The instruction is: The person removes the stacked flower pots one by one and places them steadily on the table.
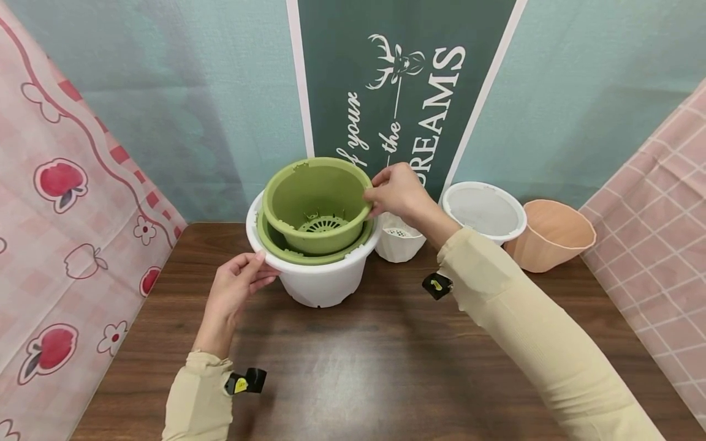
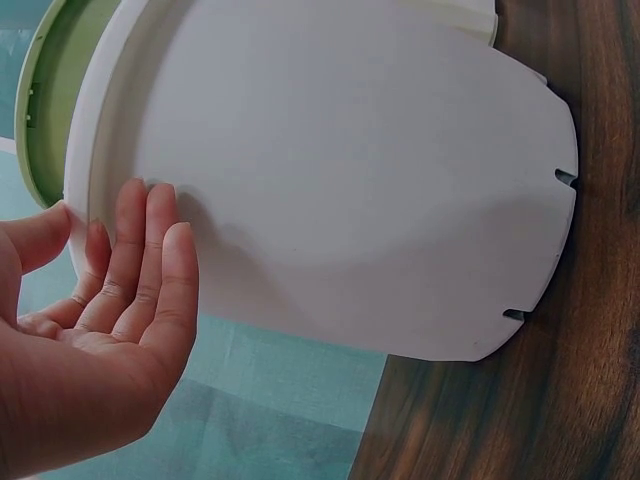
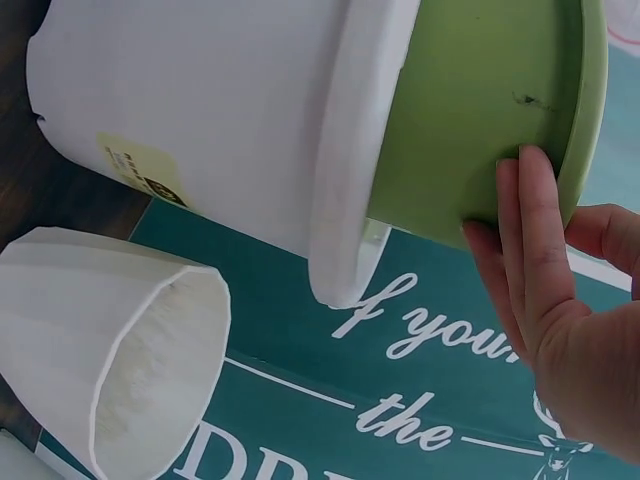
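A green flower pot [image 1: 314,190] with a slotted bottom sits tilted and raised inside a second green pot [image 1: 269,236], which is nested in a large white flower pot [image 1: 322,286]. On the right side of the upper green pot, my right hand [image 1: 401,193] pinches its rim. In the right wrist view, straight fingers lie along the outer green wall [image 3: 465,110], the thumb over the rim. My left hand [image 1: 236,285] holds the white pot's rim at its left front, thumb on top and fingers beneath. The left wrist view shows the fingertips against the white wall [image 2: 330,170].
Right of the nested pots stands a small faceted white pot [image 1: 398,246]. Beyond my right forearm are a white-rimmed pot [image 1: 485,211] and a peach pot [image 1: 543,245]. Patterned cloths [image 1: 231,92] hang around the brown wooden table [image 1: 342,373].
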Available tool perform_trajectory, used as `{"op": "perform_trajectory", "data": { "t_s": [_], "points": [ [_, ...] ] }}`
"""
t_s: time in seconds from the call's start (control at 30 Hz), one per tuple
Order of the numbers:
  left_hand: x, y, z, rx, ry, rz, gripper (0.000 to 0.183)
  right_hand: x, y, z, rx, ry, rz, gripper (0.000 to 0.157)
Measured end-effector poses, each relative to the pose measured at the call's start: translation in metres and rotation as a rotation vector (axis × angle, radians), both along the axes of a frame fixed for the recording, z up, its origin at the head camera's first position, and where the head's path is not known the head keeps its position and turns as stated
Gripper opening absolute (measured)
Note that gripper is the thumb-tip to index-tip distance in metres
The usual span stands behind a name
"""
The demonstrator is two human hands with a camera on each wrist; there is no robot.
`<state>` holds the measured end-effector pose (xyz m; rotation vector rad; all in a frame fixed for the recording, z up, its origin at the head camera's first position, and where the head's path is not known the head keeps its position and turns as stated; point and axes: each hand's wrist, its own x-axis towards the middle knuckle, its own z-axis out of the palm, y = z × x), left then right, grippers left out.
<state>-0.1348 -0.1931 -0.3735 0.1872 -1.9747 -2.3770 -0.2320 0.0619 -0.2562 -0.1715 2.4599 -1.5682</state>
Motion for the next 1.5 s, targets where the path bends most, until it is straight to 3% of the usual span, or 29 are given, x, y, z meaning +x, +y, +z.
{"op": "perform_trajectory", "data": {
  "t_s": [0.07, 0.17, 0.23, 0.3, 0.43, 0.57, 1.5],
  "points": [
    [-0.004, -0.005, -0.010, 0.035, 0.042, -0.031, 0.021, 0.001, 0.000, 0.003, -0.012, -0.001, -0.006, 0.024],
    [-0.024, -0.023, -0.049, 0.121, 0.124, -0.081, 0.019, 0.002, 0.000, 0.006, -0.034, -0.001, -0.008, 0.024],
    [-0.028, -0.027, -0.057, 0.135, 0.135, -0.094, 0.019, 0.003, -0.001, 0.009, -0.052, 0.000, -0.008, 0.025],
    [-0.028, -0.026, -0.055, 0.099, 0.125, -0.072, 0.020, 0.004, 0.000, 0.011, -0.066, 0.007, -0.007, 0.025],
    [-0.006, -0.006, -0.011, 0.009, 0.039, -0.026, 0.020, 0.006, 0.001, 0.015, -0.089, 0.014, -0.008, 0.025],
    [0.001, 0.001, 0.006, 0.002, -0.023, -0.004, 0.016, 0.007, 0.003, 0.019, -0.096, 0.016, -0.011, 0.026],
    [0.002, 0.001, 0.006, -0.052, -0.070, 0.005, 0.020, 0.017, 0.011, 0.045, -0.163, 0.062, -0.064, 0.027]
  ]
}}
